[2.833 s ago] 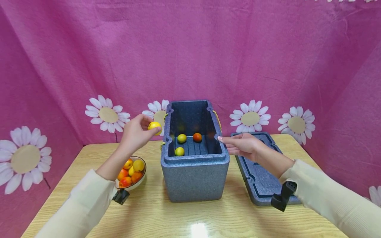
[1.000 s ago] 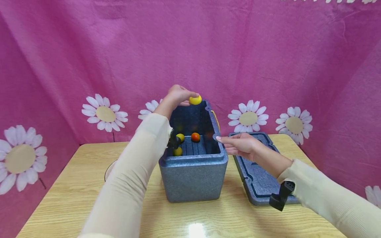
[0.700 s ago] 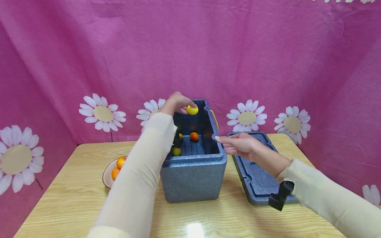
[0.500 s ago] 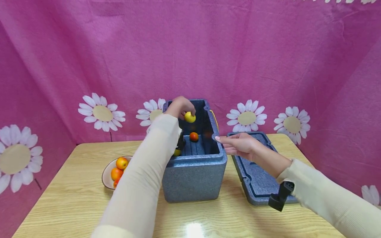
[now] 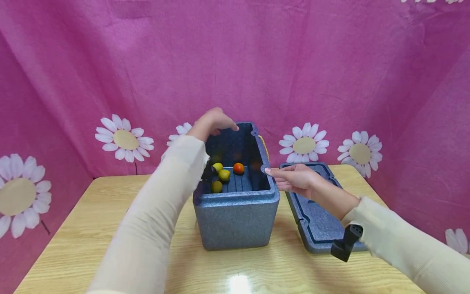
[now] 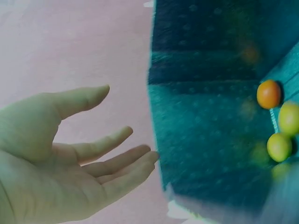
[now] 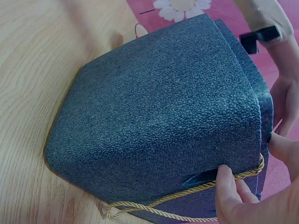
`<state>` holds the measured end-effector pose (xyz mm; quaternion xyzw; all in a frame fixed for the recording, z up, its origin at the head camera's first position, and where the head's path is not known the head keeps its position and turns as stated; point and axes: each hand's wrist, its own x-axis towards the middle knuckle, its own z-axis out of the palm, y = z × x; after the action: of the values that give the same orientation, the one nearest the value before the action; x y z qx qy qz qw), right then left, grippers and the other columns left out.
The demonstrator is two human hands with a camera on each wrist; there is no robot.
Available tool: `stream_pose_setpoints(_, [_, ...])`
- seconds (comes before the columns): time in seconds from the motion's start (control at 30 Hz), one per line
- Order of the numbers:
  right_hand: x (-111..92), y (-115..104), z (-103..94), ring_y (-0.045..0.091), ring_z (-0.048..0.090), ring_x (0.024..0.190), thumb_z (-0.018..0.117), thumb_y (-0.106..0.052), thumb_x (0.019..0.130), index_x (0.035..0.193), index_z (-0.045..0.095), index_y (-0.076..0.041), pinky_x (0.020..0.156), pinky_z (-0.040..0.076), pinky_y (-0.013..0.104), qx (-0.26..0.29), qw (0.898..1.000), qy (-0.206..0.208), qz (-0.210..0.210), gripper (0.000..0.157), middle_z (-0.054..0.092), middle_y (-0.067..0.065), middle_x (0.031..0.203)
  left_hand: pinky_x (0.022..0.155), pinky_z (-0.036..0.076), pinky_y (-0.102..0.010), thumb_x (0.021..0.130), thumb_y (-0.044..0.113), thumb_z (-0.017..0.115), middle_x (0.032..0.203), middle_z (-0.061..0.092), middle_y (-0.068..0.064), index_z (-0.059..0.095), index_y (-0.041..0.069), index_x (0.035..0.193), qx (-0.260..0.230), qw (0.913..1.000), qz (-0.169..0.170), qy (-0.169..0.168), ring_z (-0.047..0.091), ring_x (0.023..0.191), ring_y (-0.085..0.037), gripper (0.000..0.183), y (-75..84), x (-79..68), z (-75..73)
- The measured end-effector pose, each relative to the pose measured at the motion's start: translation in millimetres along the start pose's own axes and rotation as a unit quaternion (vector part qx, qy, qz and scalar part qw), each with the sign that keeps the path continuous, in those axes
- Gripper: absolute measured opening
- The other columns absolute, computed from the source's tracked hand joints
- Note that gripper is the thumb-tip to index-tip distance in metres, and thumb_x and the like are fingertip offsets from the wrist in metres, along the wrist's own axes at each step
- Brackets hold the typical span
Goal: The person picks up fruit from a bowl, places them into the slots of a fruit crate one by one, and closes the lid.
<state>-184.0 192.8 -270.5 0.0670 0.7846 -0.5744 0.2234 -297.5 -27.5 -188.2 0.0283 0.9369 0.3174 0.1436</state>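
"What's around you?"

"A pale wood table (image 5: pixel 92 204) with a white glare (image 5: pixel 239 284) near my side, and behind it a pink cloth (image 5: pixel 235 61) printed with daisies (image 5: pixel 304 145). A grey box (image 5: pixel 236 224) stands upright on the wood, uncovered; its lid (image 5: pixel 319 212) lies flat near it on the right, partly hidden by my arm."

"Does each view tell you the same?"

"No. From my head I see down to the ribbed floor of the box, but my left sleeve (image 5: pixel 147 228) covers part of the table. My right wrist shows the pebbled outer wall, a dark slot (image 7: pixel 201 178) and a gold rope (image 7: pixel 182 191) hanging in a loop. Behind the box there, a pale sliver (image 7: pixel 141 31) is too small to name. My left wrist shows the inner wall, rather blurred."

"And your hands?"

"My left hand (image 6: pixel 79 158) holds nothing: fingers and thumb spread, raised above the rim. My right hand (image 5: pixel 299 179) pinches the box's right rim, thumb on the edge, fingertips against the outer wall beside the rope."

"Where's the fruit?"

"Inside, low on the floor, well apart from my left fingers: three yellow fruits (image 5: pixel 224 175) toward the left, and one red fruit (image 5: pixel 238 168) to their right."
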Motion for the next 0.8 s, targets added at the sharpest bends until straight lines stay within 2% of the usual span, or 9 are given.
stream_pose_setpoints(0.07, [-0.2, 0.4, -0.2, 0.033, 0.045, 0.14, 0.058, -0.037, 0.097, 0.149, 0.03, 0.007, 0.111, 0.042, 0.037, 0.0, 1.0, 0.001, 0.0, 0.073, 0.042, 0.022, 0.153, 0.11, 0.047, -0.039, 0.092, 0.032, 0.065, 0.147, 0.041, -0.015, 0.028, 0.001, 0.147, -0.006, 0.9999, 0.012, -0.003, 0.054, 0.128, -0.032, 0.074, -5.0, -5.7, -7.6])
stream_pose_setpoints(0.1, [-0.1, 0.5, -0.4, 0.033, 0.045, 0.14, 0.058, -0.036, 0.097, 0.149, 0.029, 0.007, 0.112, 0.041, 0.038, 0.0, 1.0, 0.0, 0.0, 0.073, 0.041, 0.022, 0.153, 0.109, 0.047, -0.038, 0.092, 0.033, 0.065, 0.141, 0.046, -0.014, 0.036, 0.0, 0.141, -0.004, 0.9998, 0.019, -0.001, 0.055, 0.127, -0.031, 0.066, -7.7, -8.6, -11.1])
stream_pose_setpoints(0.27, [-0.6, 0.3, -2.9, 0.033, 0.043, 0.142, 0.058, -0.038, 0.097, 0.15, 0.027, 0.008, 0.115, 0.039, 0.04, -0.001, 1.0, 0.004, 0.004, 0.076, 0.039, 0.022, 0.154, 0.106, 0.048, -0.04, 0.094, 0.036, 0.062, 0.131, 0.058, -0.014, 0.059, 0.002, 0.127, 0.014, 0.9983, 0.054, 0.016, 0.057, 0.121, -0.029, 0.048, -26.0, -21.2, -27.2])
stream_pose_setpoints(0.37, [-1.1, 0.5, -4.4, 0.034, 0.043, 0.142, 0.058, -0.039, 0.097, 0.15, 0.025, 0.008, 0.115, 0.039, 0.04, -0.005, 1.0, 0.006, 0.004, 0.078, 0.038, 0.023, 0.155, 0.106, 0.048, -0.043, 0.095, 0.036, 0.06, 0.135, 0.057, -0.015, 0.059, 0.004, 0.131, 0.005, 0.9973, 0.068, 0.026, 0.055, 0.118, -0.029, 0.048, -41.8, -25.8, -31.1])
stream_pose_setpoints(0.5, [-1.0, 1.5, -4.8, 0.033, 0.042, 0.142, 0.057, -0.038, 0.097, 0.15, 0.026, 0.008, 0.115, 0.039, 0.039, -0.004, 1.0, 0.003, 0.003, 0.077, 0.038, 0.023, 0.155, 0.105, 0.047, -0.046, 0.096, 0.032, 0.059, 0.133, 0.058, -0.018, 0.059, 0.002, 0.129, -0.016, 0.9939, 0.099, 0.045, 0.054, 0.118, -0.03, 0.044, -69.4, -33.7, -27.9])
stream_pose_setpoints(0.8, [0.3, 2.6, -2.2, 0.033, 0.041, 0.143, 0.057, -0.036, 0.097, 0.148, 0.03, 0.008, 0.114, 0.039, 0.039, 0.003, 1.0, -0.006, -0.006, 0.073, 0.038, 0.023, 0.155, 0.099, 0.052, -0.046, 0.094, 0.019, 0.061, 0.123, 0.065, -0.024, 0.06, -0.004, 0.122, -0.036, 0.9807, 0.167, 0.094, 0.063, 0.116, -0.037, 0.036, -142.4, -51.7, -7.3])
